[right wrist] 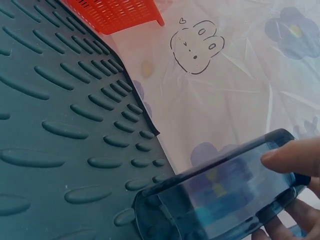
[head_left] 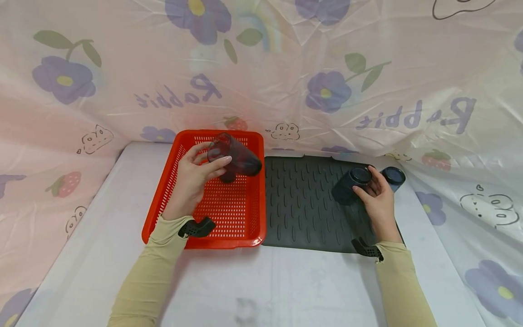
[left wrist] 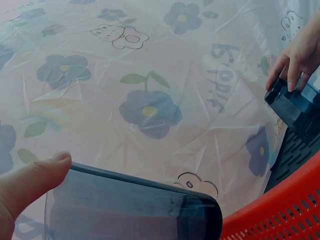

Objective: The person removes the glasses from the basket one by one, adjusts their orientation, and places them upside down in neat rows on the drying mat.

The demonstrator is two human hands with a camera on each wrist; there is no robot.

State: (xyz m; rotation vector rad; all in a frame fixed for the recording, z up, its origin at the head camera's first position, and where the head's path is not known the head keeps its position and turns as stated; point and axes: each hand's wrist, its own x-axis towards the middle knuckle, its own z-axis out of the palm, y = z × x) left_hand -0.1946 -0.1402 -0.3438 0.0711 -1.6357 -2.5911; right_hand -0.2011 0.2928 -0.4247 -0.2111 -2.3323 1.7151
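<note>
My left hand [head_left: 189, 184] grips a dark see-through tumbler [head_left: 241, 159] near its rim, tilted sideways over the red plastic basket [head_left: 261, 218]. Under it, part of another dark tumbler [head_left: 227, 177] shows inside the basket; the rest is hidden. Above the right part of the grey ridged mat [head_left: 302, 204], my right hand [head_left: 381, 204] holds a second blue-tinted tumbler [right wrist: 220, 195] close to its base, tilted with the base upward. Just right of that hand, an upturned tumbler [head_left: 393, 176] stands at the mat's far right corner, partly hidden by the fingers.
Basket and mat lie side by side on a white-covered table [head_left: 286, 286]. A patterned plastic sheet [head_left: 261, 81] hangs behind the table and along its sides. Each wrist wears a black strap [head_left: 198, 228].
</note>
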